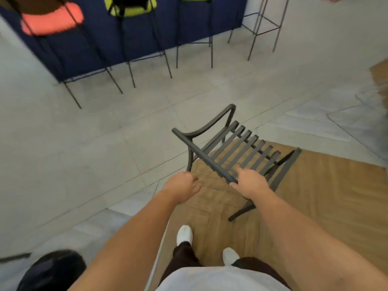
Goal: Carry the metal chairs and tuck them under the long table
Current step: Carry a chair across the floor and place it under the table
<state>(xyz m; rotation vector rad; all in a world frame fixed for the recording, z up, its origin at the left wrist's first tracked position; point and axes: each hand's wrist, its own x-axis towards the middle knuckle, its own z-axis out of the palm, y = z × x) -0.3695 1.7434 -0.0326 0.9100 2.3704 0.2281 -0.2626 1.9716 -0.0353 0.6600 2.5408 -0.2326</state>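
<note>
A dark grey metal chair with a slatted back and curved armrests is in front of me, tilted, over the edge of a wooden floor patch. My right hand grips the near end of the chair's top rail, with the thumb under it. My left hand hangs beside the rail with its fingers curled and nothing in it, a little left of the chair. No long table is in view.
Several tall bar stools with thin metal legs and red or yellow seats stand along a dark blue counter front at the back. Grey tiled floor lies between. A dark round object sits bottom left. My white shoes are below.
</note>
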